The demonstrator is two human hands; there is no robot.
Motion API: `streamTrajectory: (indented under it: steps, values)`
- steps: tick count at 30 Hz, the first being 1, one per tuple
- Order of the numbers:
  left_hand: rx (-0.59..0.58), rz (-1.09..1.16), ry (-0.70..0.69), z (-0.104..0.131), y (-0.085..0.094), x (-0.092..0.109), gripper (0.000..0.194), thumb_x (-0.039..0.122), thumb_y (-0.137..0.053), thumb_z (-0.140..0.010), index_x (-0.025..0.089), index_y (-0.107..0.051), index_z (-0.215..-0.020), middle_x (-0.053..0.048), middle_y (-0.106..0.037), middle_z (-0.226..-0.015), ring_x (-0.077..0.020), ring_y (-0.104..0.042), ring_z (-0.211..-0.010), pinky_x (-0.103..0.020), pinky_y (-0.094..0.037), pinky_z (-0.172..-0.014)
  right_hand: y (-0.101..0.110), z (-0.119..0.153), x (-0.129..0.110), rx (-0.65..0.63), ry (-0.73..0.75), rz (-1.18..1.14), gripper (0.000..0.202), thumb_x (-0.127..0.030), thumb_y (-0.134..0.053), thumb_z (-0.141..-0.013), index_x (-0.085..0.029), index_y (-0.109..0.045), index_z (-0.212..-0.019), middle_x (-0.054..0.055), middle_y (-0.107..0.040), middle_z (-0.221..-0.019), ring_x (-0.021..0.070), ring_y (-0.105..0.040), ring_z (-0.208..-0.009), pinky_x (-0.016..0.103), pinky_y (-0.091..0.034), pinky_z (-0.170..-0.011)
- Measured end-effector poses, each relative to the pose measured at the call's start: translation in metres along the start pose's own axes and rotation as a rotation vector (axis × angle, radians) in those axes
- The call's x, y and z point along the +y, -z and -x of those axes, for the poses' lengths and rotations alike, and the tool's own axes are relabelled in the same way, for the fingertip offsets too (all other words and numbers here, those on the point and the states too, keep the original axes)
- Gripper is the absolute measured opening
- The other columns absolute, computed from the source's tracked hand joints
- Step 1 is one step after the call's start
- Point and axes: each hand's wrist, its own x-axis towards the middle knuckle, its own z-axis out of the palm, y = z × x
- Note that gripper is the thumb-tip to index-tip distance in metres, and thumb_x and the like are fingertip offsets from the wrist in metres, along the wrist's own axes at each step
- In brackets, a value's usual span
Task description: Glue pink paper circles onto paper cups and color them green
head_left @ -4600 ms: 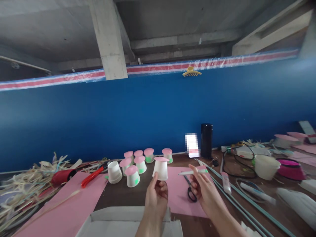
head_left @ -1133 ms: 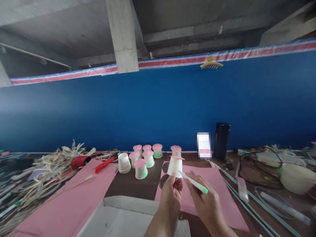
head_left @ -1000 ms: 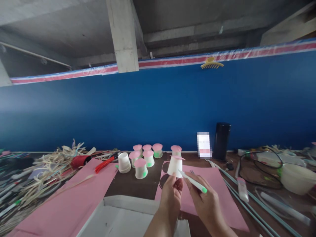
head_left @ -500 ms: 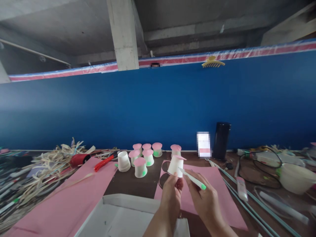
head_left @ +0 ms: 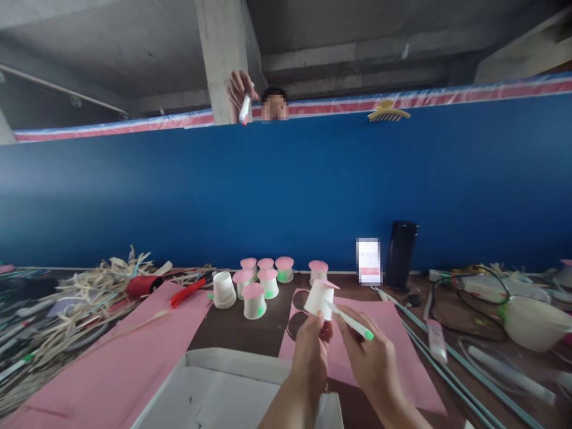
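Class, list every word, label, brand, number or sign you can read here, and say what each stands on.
Readable text: none.
Pixelated screen: blurred out, unreadable.
Pink-and-white tube: any print is too small to read.
White pen in the right hand: no lettering can be made out.

The held cup (head_left: 316, 299) is plain white with a pink top. The held pen (head_left: 354, 323) is white with a bright green end. The front cup (head_left: 253, 306) of the cup group is white with a pink top and a green patch. The bare cup (head_left: 224, 291) is all white. Both big paper sheets, left (head_left: 120, 339) and right (head_left: 402, 357), are pink. The table (head_left: 232, 332) is dark brown. The wall (head_left: 286, 190) is blue, and the band (head_left: 330, 108) on it has red, white and blue stripes. The clip (head_left: 388, 112) is yellow.
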Motion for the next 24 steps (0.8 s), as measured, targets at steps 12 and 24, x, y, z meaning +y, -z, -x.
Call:
streamTrajectory:
  steps: [12, 24]
  values:
    - [0.006, -0.012, 0.003, -0.0026, 0.0015, -0.0028, 0.018, 0.023, -0.07, -0.071, 0.009, -0.065, -0.079, -0.007, -0.057, -0.082, -0.0115, -0.052, -0.072, -0.024, -0.047, -0.073, -0.0001, -0.0018, -0.0008, 0.001, -0.006, 0.018, 0.029, -0.041, -0.052, -0.086, -0.024, -0.067, -0.106, 0.005, -0.07, -0.104, 0.0187, -0.067, -0.093, 0.027, -0.05, -0.083]
    - [-0.015, 0.002, -0.001, -0.0056, 0.0047, -0.0067, 0.022, 0.025, -0.072, -0.068, 0.009, -0.066, -0.083, -0.005, -0.057, -0.083, -0.0105, -0.052, -0.072, -0.023, -0.047, -0.073, 0.0013, -0.0017, -0.0029, 0.008, -0.012, 0.042, 0.029, -0.042, -0.053, -0.086, -0.025, -0.067, -0.104, 0.004, -0.071, -0.104, 0.0181, -0.067, -0.091, 0.025, -0.05, -0.08]
